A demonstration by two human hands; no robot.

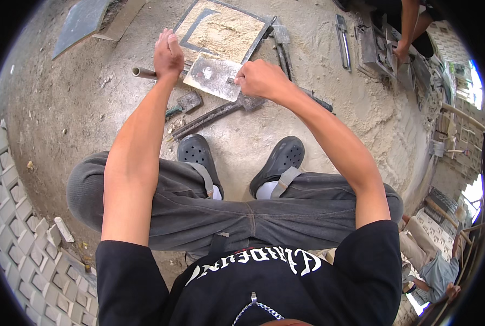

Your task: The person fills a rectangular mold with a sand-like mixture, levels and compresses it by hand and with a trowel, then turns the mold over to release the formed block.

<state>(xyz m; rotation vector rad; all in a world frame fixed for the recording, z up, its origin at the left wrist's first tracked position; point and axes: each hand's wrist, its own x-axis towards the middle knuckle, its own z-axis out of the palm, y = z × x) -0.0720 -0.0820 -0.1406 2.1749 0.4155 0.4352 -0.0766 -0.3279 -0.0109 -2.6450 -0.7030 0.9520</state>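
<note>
A square dark-metal mould frame (256, 46) holds pale sandy powder (223, 35), with a curved grey strip showing at its left. My right hand (261, 79) is closed on the right end of a flat rectangular steel trowel (210, 75), dusted with powder. The trowel lies across the mould's near edge. Beside the mould's left edge is my left hand (169, 54), its fingers mostly stretched out and nothing visible in them. Just under that hand, a metal pipe (143, 72) sticks out to the left.
A small block-headed tool (189, 101) and a long dark bar (207, 118) lie before my shoes (199, 157). Further metal tools (283, 49) lie right of the mould. A slab (79, 27) leans far left; patterned blocks (14, 217) stack below it. Another person's hand (401, 51) works at the upper right.
</note>
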